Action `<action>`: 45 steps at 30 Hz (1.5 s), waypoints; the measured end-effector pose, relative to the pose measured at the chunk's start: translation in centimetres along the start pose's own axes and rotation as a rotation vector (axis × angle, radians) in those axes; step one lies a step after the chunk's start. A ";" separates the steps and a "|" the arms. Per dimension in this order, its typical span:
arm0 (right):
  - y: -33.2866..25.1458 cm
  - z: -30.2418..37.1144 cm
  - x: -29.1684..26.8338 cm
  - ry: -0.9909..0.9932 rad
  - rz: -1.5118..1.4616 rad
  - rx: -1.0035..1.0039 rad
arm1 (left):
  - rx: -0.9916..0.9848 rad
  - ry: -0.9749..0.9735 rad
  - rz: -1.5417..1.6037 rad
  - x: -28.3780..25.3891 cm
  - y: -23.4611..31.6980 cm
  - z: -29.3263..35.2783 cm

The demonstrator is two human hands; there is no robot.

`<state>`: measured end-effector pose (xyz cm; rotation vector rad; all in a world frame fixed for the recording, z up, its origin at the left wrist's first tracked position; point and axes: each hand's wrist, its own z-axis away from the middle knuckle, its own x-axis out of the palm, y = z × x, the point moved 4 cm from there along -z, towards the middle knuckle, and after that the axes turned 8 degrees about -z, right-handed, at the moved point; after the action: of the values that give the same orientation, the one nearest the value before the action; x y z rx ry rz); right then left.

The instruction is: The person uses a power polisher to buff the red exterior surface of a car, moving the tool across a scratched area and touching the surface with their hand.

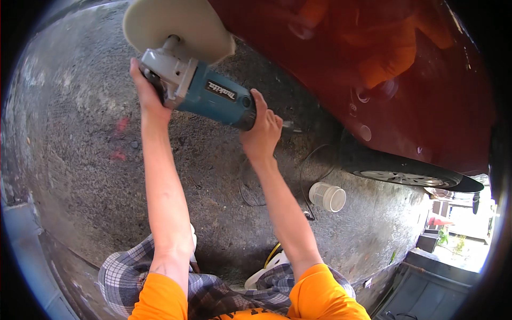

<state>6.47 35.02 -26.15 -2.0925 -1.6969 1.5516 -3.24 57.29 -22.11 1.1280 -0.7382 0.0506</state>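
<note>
A teal and grey power polisher (213, 96) is held out in front of me in both hands. Its round off-white pad (165, 26) is at the upper left, beside the glossy dark red car body (330, 53); whether pad and paint touch I cannot tell. My left hand (152, 96) grips the side of the metal gear head, thumb pointing up and part of the fingers hidden behind it. Wrapped round the rear end of the polisher's body is my right hand (263, 128), fingers curled.
Under the car's edge sits a wheel (405, 178). A white plastic tub (327, 197) lies on the stained concrete floor (96, 176), near a dark cord (302, 170). A grey-blue container (437, 288) occupies the lower right. My white shoe (261, 274) shows below.
</note>
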 end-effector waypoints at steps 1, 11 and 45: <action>-1.4 0.3 0.0 0.003 -0.003 -0.007 | -0.018 0.016 -0.072 0.1 1.4 0.3; 1.6 10.7 -6.0 0.098 -0.259 0.433 | -0.039 -0.161 -0.371 5.8 -3.0 10.8; -2.4 12.3 -0.7 0.155 -0.680 0.532 | 0.248 -0.144 -0.802 6.9 1.0 14.0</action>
<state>-3.67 28.97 -30.50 -1.1740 -1.4869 1.3617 -5.45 43.89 -14.33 1.6097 -0.3652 -0.6351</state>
